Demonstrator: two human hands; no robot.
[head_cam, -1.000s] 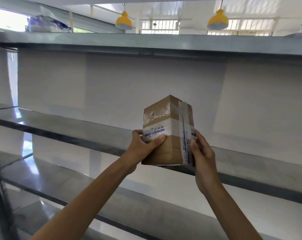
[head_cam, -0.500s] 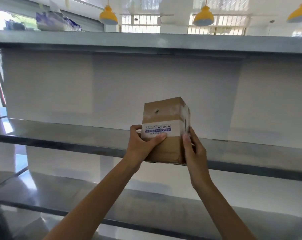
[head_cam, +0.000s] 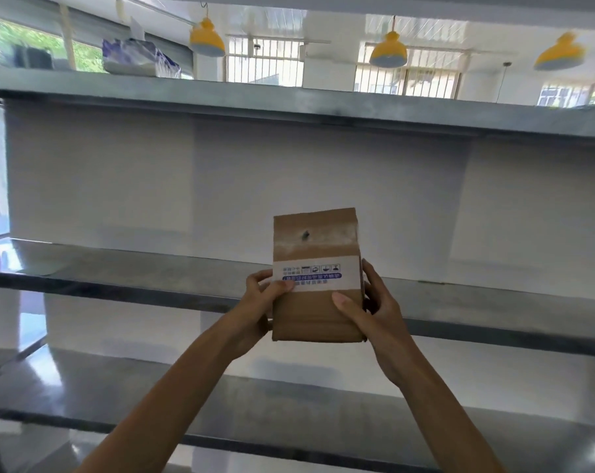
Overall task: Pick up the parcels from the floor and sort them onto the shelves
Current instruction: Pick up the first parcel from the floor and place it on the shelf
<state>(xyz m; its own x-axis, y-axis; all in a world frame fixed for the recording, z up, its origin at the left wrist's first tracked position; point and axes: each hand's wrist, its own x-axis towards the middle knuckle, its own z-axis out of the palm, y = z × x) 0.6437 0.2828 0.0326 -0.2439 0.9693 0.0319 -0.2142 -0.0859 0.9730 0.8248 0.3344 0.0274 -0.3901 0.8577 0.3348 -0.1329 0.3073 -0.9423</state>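
I see my left grip [head_cam: 258, 302] and right grip [head_cam: 374, 312] both clamped on a small brown cardboard parcel [head_cam: 314, 240], thumbs over its near face, holding it upright with its white label upside down. The parcel is level with the front edge of the middle shelf [head_cam: 118, 278]; I cannot tell whether they touch. Grey metal shelves run above [head_cam: 289, 100] and below [head_cam: 289, 414] against a white back panel [head_cam: 118, 172], with yellow lamps [head_cam: 207, 37] hanging beyond.

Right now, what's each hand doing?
Left hand: gripping the cardboard parcel.
Right hand: gripping the same parcel's other side.
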